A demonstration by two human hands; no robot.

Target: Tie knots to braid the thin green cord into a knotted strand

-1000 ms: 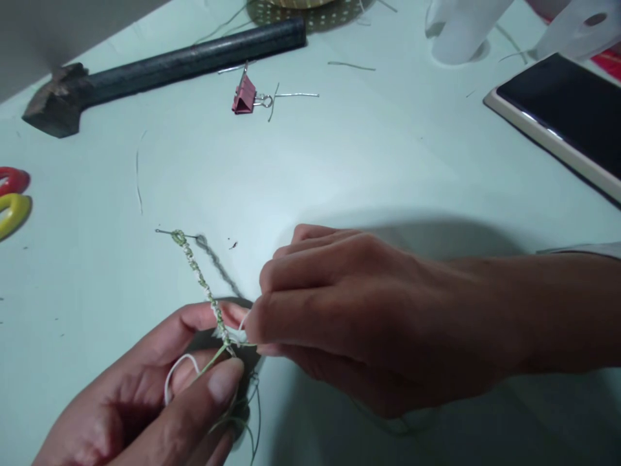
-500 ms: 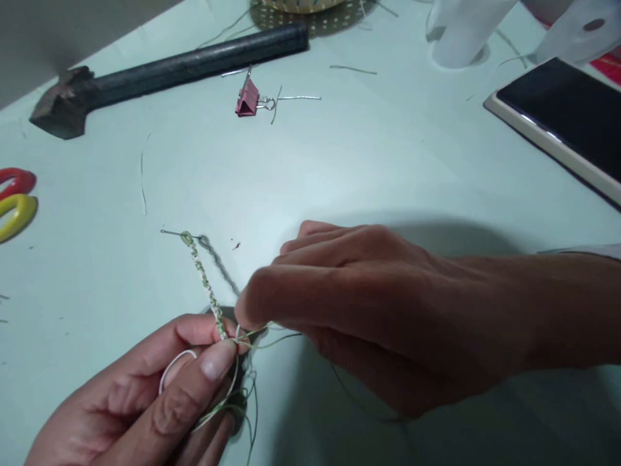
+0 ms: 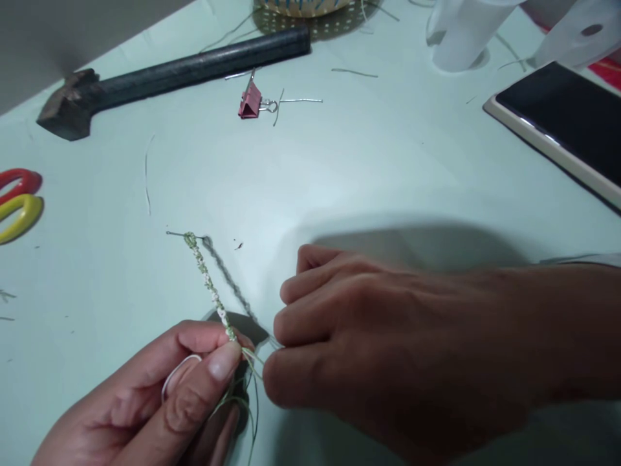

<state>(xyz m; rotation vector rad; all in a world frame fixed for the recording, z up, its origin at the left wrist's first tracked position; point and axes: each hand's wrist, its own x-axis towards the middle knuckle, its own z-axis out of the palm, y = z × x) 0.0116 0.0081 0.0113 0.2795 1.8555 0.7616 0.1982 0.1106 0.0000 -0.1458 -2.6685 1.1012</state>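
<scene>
A thin green-and-white braided cord [image 3: 208, 285] slants up from my left hand [image 3: 169, 395], pinched between thumb and forefinger at its lower end. Through the loop at its top runs a thin metal pin [image 3: 174, 233]. Loose green and white threads [image 3: 253, 362] spread from the pinch, some hanging below and a white one looping round the left fingers. Just to the right, my right hand [image 3: 378, 343] is closed with fingers curled, and green threads run taut into its thumb and forefinger. Its fingertips are mostly hidden.
A hammer [image 3: 194, 71] lies at the back left, with a pink binder clip [image 3: 250, 102] near its handle. Red-and-yellow scissor handles [image 3: 22, 217] show at the left edge. A phone [image 3: 563, 116] lies at right, near white rolls [image 3: 456, 39]. Thread scraps [image 3: 354, 72] dot the table.
My right hand has moved down and slightly right, away from the left fingertips, drawing the green threads out. My left hand still pinches the braided cord. The whole view has shifted slightly.
</scene>
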